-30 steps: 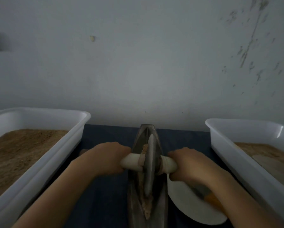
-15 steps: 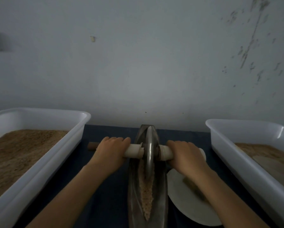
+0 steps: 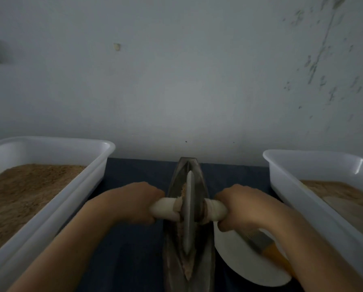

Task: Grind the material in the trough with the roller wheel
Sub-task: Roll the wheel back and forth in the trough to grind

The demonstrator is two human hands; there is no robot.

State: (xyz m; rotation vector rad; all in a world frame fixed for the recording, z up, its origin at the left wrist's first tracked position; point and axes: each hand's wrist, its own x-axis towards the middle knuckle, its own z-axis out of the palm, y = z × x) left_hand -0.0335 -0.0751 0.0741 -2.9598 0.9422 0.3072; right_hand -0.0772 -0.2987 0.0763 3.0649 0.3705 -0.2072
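A dark metal boat-shaped trough [image 3: 207, 256] lies lengthwise on the blue cloth in front of me. Tan ground material [image 3: 186, 268] lines its groove. The grey roller wheel [image 3: 189, 216] stands upright in the groove, about mid-length. A white axle handle [image 3: 166, 210] runs through it to both sides. My left hand [image 3: 134, 202] grips the left end of the handle. My right hand [image 3: 241, 207] grips the right end.
A white plastic tub [image 3: 88, 186] of brown powder stands at the left; a second white tub [image 3: 285, 186] with brown material stands at the right. A white plate [image 3: 246, 264] with an orange-handled brush [image 3: 269, 251] lies right of the trough. A wall rises just behind.
The wheel rolled to the far end of the trough and has come back toward me to mid-length, both hands keeping their grip on the handle.
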